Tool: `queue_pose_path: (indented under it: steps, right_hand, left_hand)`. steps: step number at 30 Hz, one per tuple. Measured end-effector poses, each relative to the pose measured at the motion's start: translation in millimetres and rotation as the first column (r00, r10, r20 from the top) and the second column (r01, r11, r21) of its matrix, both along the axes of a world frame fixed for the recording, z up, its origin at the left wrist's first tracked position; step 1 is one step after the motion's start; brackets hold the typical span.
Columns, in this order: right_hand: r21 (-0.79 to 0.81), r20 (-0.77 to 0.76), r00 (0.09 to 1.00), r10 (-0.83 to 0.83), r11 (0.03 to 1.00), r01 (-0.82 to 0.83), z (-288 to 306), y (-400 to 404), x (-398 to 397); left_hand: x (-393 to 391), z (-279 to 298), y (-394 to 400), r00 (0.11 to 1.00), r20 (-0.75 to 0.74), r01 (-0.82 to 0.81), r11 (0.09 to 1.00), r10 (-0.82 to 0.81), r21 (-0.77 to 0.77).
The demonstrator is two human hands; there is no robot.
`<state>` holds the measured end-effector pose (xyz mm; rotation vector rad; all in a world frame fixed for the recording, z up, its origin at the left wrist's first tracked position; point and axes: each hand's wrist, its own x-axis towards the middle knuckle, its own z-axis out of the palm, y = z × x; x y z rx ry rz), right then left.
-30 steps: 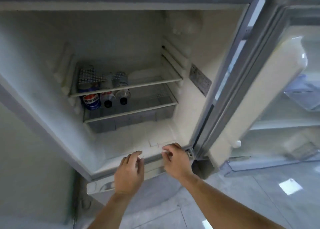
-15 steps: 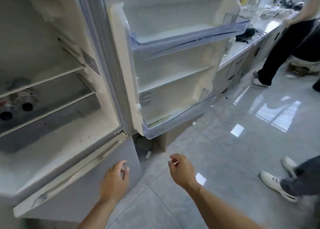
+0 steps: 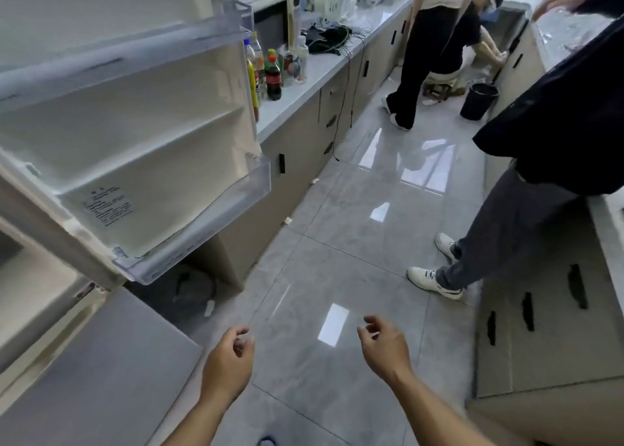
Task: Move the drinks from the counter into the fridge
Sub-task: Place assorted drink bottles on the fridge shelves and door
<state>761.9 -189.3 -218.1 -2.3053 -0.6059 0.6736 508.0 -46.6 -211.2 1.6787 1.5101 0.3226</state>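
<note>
Several drink bottles [image 3: 273, 74] stand together on the white counter [image 3: 324, 64] just past the open fridge door [image 3: 135, 135]; one is a dark cola bottle with a red label, another a tall yellow one. The door's shelves hold nothing. My left hand [image 3: 229, 361] and my right hand [image 3: 385, 347] hang low over the grey floor, fingers loosely curled, holding nothing. Both hands are well short of the counter and the bottles. Only a sliver of the fridge body [image 3: 33, 293] shows at the left edge.
A person in dark clothes [image 3: 540, 142] stands close on the right against another counter. Farther back one person stands [image 3: 425, 47] and one crouches [image 3: 472, 40] beside a black bin [image 3: 477, 101]. Cables and a basket lie on the counter behind the bottles.
My view has swung right from the fridge interior to the door and kitchen floor. Both hands left the fridge's lower edge and now hang free over the floor.
</note>
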Motion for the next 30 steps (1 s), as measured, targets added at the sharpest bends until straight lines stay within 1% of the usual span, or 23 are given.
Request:
queue_pose_path:
  steps: [4,7,12,18,21,24,27,30]
  right_hand:
    - [-0.024,-0.098,0.990,-0.101,0.995,0.099,-9,-29,12]
    - [-0.075,-0.151,0.968,-0.199,0.979,0.189,-17,-51,13]
    - [-0.176,-0.198,0.916,-0.349,0.932,0.317,-39,-89,4]
    - [-0.315,-0.238,0.830,-0.504,0.849,0.425,-64,-129,-23]
    - [-0.396,-0.250,0.773,-0.583,0.790,0.468,-75,-153,-34]
    - [-0.458,-0.243,0.726,-0.643,0.736,0.499,-87,-175,-34]
    - [-0.511,-0.226,0.700,-0.677,0.695,0.507,-93,-185,-17]
    - [-0.535,-0.247,0.682,-0.689,0.683,0.497,-98,-178,17]
  left_hand:
    - [-2,-28,2,1.000,0.016,0.000,0.976,0.003,-0.218]
    - [-17,-44,4,0.999,-0.019,-0.039,0.935,0.034,-0.353]
    - [-52,-68,14,0.993,-0.102,-0.102,0.874,0.061,-0.475]
    - [-54,-85,40,0.984,-0.180,-0.093,0.819,-0.012,-0.567]
    - [-26,-88,55,0.982,-0.183,-0.064,0.813,-0.053,-0.579]
    - [25,-90,70,0.989,-0.124,-0.004,0.812,-0.085,-0.584]
    - [85,-88,86,0.994,-0.054,0.048,0.821,-0.096,-0.569]
    - [140,-82,102,0.993,-0.012,0.094,0.842,-0.119,-0.532]
